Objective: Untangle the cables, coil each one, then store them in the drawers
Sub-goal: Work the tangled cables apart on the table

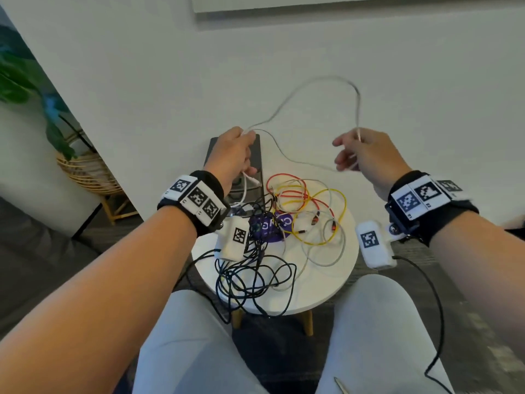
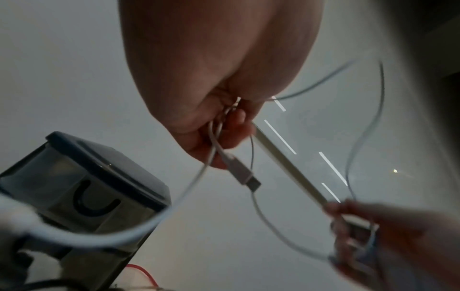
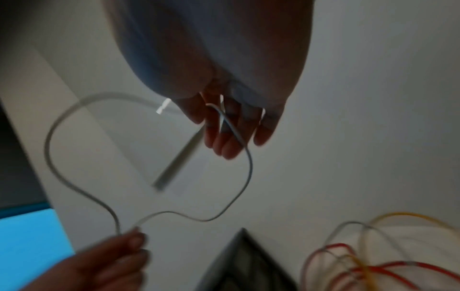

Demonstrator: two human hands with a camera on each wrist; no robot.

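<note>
White cable [image 1: 321, 81]: we hold it above the worktop [image 1: 335, 282], left hand [image 1: 231, 155] clenched round gathered turns, right hand [image 1: 366, 155] pinching the far run; loop arches between our grips, left nearer the drawers [image 1: 257, 155], tangled cables [image 1: 284, 231] below

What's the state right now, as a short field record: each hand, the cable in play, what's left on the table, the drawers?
left hand: grips white cable near its USB plug
right hand: holds the same cable further along
white cable: lifted, arching between both hands, not yet coiled
round white table: black cable tangle; red cable, yellow cable and another white cable intertwined
drawer unit: dark, at the table's far edge; open or closed unclear
</note>
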